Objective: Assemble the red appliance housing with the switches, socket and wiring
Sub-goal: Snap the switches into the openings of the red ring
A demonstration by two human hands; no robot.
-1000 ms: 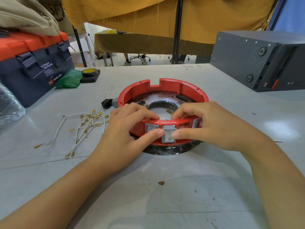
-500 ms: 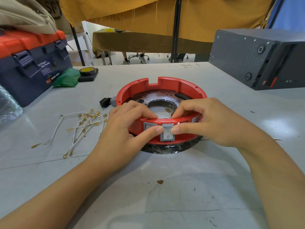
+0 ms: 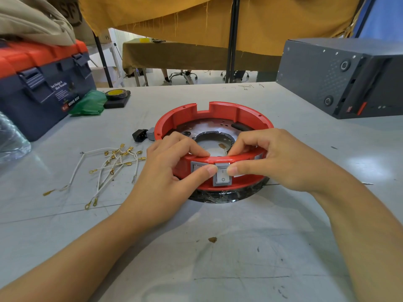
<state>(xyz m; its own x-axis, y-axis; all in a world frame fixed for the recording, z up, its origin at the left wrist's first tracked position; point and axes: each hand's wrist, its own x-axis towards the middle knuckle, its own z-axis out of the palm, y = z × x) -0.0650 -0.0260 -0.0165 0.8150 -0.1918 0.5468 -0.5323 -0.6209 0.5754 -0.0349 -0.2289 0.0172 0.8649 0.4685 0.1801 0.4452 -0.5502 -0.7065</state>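
While the grey rocker switch [image 3: 222, 176] is seen in the same cut-out of the near wall of the red appliance housing [image 3: 214, 131] as a second ago, no real shift is recorded: it is pinched by the thumbs of the left hand [image 3: 172, 171] and right hand [image 3: 272, 159], whose fingers are curled over the rim. Seating is judged nearly complete, a second switch [image 3: 197, 167] being fitted just beside it. Still unfitted on the table [image 3: 218, 247]: white terminal wires [image 3: 109, 166], black socket [image 3: 139, 135].
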